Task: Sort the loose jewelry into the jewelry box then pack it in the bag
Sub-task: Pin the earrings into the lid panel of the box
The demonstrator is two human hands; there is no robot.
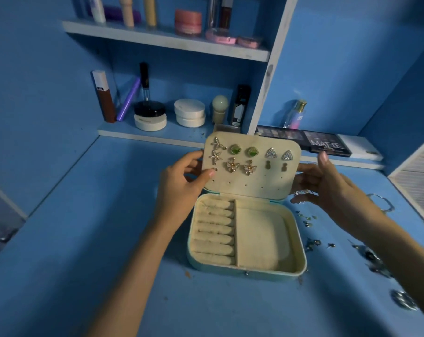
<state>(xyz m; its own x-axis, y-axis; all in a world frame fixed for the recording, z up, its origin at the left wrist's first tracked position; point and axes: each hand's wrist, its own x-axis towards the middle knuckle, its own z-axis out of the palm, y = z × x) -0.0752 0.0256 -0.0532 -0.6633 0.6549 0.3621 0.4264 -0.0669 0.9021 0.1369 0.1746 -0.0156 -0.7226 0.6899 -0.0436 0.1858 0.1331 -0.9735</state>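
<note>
The jewelry box [301,254], pale green outside and cream inside, lies open on the blue desk with its lid [254,183] upright. Several earring pairs are pinned in the lid: starfish, green rounds [235,149], triangles, butterflies [231,165] and small pineapples. My left hand [181,188] pinches the lid's left edge, its thumb on a small earring [214,169] at the front. My right hand [327,183] reaches to the lid's right edge with fairly straight fingers and a raised thumb. Loose jewelry [308,221] lies scattered right of the box. The bag is not in view.
More small pieces and rings [404,300] lie along the desk's right side, under my right forearm. Eyeshadow palettes [327,143] and a perfume bottle [296,115] sit behind the box. Shelves at the back hold cosmetics jars [190,113] and tubes.
</note>
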